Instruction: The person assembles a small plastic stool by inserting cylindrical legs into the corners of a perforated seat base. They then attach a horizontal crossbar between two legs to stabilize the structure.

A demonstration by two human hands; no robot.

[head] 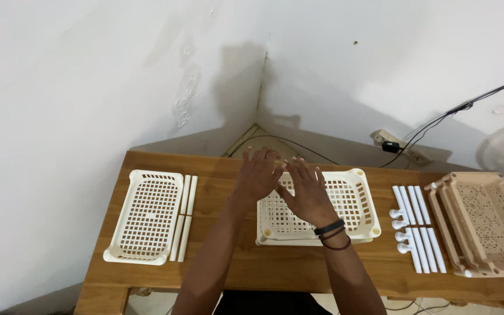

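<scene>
Head view: our left hand (259, 173) and right hand (305, 191) hover flat, fingers spread, holding nothing, above the cream basket tray (357, 192) centred on the wooden table (275, 268) for easy reach.

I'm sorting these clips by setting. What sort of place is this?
Probably a plain room at home, used as a small workbench: a wooden table pushed into a corner of white plastered walls, with cream plastic lattice trays and a power strip.

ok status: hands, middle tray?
Left hand and right hand open, flat, over the cream tray stack. Nothing gripped. Nothing between hands and trays.
</scene>
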